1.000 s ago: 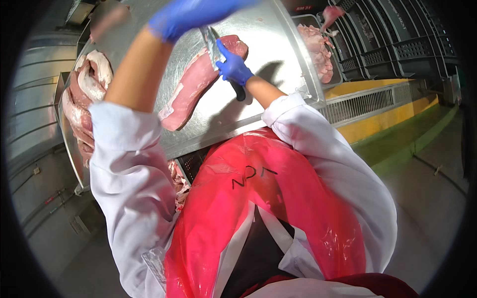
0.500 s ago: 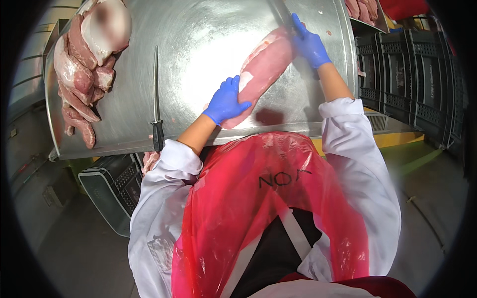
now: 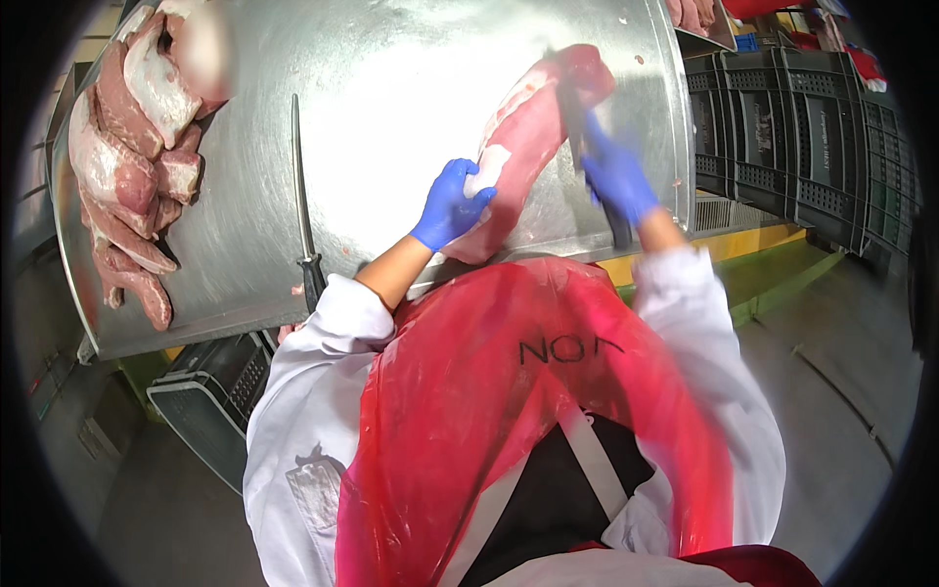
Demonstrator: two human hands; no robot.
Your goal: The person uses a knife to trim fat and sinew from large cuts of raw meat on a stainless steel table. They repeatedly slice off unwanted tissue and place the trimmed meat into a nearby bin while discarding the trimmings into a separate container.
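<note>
A long, pale pink loin of meat (image 3: 528,147) lies slantwise on the metal table, with a whitish strip of fat along its left side. My blue-gloved left hand (image 3: 453,205) grips its near left edge, fingers at a white patch. In my blue-gloved right hand (image 3: 618,178) is a knife (image 3: 571,106); its blade lies over the far part of the loin, and its dark handle end shows below the hand. Motion blurs this hand and the blade. To the left, a sharpening steel (image 3: 301,181) with a black handle rests near the table's front edge.
Several cuts of meat (image 3: 117,181) are piled on the left of the metal table (image 3: 391,59). Black crates (image 3: 763,137) stand to the right, and another crate (image 3: 201,391) sits below the table's front left. A tray of meat (image 3: 699,18) is at the far right.
The knife has swung from beyond the loin to lie across its far part, and my right hand has come nearer to me. My left hand stays on the loin's near left edge.
</note>
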